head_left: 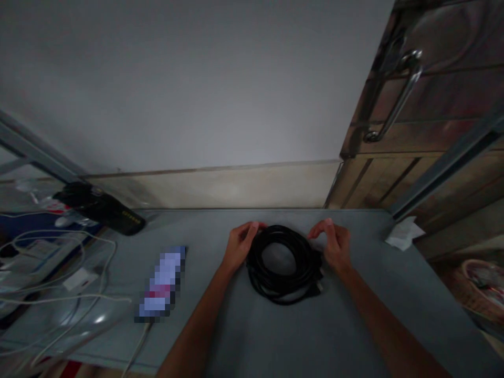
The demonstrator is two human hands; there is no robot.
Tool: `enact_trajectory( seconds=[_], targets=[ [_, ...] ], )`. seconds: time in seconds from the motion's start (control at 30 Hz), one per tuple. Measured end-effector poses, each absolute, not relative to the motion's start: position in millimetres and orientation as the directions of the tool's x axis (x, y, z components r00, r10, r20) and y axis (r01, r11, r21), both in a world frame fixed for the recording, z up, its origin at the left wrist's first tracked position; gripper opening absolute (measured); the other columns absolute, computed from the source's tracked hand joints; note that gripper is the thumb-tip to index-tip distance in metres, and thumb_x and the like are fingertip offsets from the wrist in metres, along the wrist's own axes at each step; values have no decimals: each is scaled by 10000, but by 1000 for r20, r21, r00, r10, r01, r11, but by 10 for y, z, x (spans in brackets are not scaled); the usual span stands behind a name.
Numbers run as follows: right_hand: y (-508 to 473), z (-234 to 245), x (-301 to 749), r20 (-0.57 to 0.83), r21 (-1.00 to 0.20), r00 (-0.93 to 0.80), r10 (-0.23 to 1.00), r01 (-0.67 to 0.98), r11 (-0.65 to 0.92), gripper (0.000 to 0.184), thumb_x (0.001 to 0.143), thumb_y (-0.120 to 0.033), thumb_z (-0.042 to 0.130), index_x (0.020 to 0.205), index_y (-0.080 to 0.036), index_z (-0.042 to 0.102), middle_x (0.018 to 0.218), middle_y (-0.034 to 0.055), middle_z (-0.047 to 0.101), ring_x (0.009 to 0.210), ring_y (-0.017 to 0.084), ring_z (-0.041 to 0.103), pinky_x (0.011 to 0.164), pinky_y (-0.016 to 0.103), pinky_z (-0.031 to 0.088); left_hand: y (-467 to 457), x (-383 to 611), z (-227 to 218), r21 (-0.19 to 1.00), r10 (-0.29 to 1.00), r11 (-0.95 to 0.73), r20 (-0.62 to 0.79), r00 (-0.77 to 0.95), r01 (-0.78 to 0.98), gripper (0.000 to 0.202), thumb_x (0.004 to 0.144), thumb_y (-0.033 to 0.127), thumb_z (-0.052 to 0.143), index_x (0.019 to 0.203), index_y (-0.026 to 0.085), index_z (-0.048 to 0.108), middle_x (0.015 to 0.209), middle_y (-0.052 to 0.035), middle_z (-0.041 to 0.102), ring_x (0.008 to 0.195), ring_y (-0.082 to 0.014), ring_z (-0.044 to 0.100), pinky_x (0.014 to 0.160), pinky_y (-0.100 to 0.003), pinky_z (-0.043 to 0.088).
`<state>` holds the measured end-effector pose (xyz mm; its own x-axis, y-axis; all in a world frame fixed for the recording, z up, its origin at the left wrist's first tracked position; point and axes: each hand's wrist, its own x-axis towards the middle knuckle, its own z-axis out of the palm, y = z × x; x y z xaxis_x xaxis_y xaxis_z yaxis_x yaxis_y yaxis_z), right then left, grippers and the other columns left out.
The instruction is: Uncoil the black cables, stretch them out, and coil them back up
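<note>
A coil of black cable [284,286] lies on the grey table [354,325] in front of me. My left hand [239,245] rests on the coil's left side, fingers curled over the top of the loops. On the coil's right side, my right hand [334,243] has its fingertips pinched on the upper right edge of the loops. A metal connector end [319,287] of the cable shows at the coil's lower right.
A blurred rectangular object [162,283] lies left of the coil. White cables [59,294] and a black device [103,207] crowd the left end. A crumpled tissue [403,233] sits at the right edge. A wooden door with a metal handle [397,100] stands at right.
</note>
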<state>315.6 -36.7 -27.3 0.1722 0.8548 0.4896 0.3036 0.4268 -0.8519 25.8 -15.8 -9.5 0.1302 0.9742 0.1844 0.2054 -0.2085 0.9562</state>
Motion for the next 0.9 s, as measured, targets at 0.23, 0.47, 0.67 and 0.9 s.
enact_trajectory(
  seconds=[0.23, 0.47, 0.67, 0.9],
  targets=[
    [-571, 131, 3027, 535, -696, -231, 813, 425, 579, 529, 1023, -763, 651, 828, -275, 706, 791, 38, 755, 735, 232, 711, 742, 381, 549, -115, 171, -49, 949, 965, -257, 261, 3, 183, 618, 1114, 684, 526, 1027, 172, 861, 1070, -134, 878, 1002, -269, 807, 939, -397, 629],
    [-1033, 219, 2554, 123, -449, -646, 754, 641, 623, 863, 620, -733, 1017, 1270, -212, 791, 1258, 154, 817, 1171, 420, 763, 1093, 531, 561, -107, 127, -49, 934, 956, -289, 292, 15, 212, 582, 1123, 652, 538, 987, 183, 854, 1022, -112, 868, 977, -262, 789, 892, -376, 603],
    [-1038, 178, 2591, -48, -475, -657, 752, 678, 561, 310, 897, -342, 909, 1182, -247, 831, 1248, 87, 839, 1122, 335, 802, 957, 393, 586, -117, 149, -81, 946, 958, -284, 273, 85, 158, 495, 1086, 641, 635, 1049, 204, 863, 1095, -95, 874, 1083, -279, 797, 1040, -391, 591],
    [-976, 305, 2499, -70, -456, -710, 701, 648, 610, 6, 978, -222, 783, 974, -221, 787, 1046, 38, 810, 983, 232, 784, 864, 300, 540, -101, 191, -139, 969, 952, -238, 219, 215, 68, 456, 972, 596, 816, 1211, 209, 849, 1232, -122, 874, 1162, -315, 815, 1090, -439, 610]
  ],
)
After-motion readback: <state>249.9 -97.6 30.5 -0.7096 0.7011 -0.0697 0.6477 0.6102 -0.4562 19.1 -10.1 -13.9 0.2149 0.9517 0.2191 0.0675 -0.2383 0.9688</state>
